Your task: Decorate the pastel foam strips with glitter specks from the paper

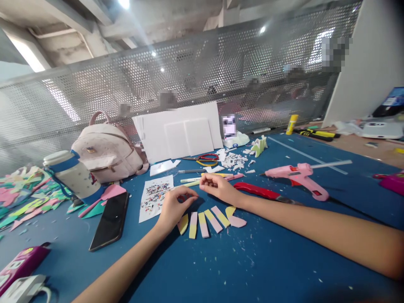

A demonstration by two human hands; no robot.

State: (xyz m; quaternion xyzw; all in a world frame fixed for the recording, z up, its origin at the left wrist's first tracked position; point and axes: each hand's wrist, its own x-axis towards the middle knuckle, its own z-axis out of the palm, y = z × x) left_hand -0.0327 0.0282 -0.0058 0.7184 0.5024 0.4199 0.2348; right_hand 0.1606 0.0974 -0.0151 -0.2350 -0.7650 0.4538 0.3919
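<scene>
Just below the centre of the frame, a fan of yellow-and-pink strips (pixel 203 225) lies on the blue tabletop (pixel 284 261), below the fingertips of both hands and well within their reach. A yellow rounded piece (pixel 183 226) ends the fan on the left, partly covered in view by the left hand (pixel 178 204); a pink rounded piece (pixel 237 221) ends it on the right, below the wrist of the right hand (pixel 219 188). The left thumb and forefinger curve close together above the strips; whether they pinch anything cannot be told. The right hand, slightly higher in the frame, has its fingers curled in towards the thumb, and whether something small sits between them is equally unclear. The two sets of fingertips are near each other, a little apart.

Right of centre, a red-handled tool (pixel 257 190) lies just beyond the right forearm, with a pink glue gun (pixel 295 174) past it. Left of the left hand are a speckled paper (pixel 144 213) and a dark phone (pixel 110 221).
</scene>
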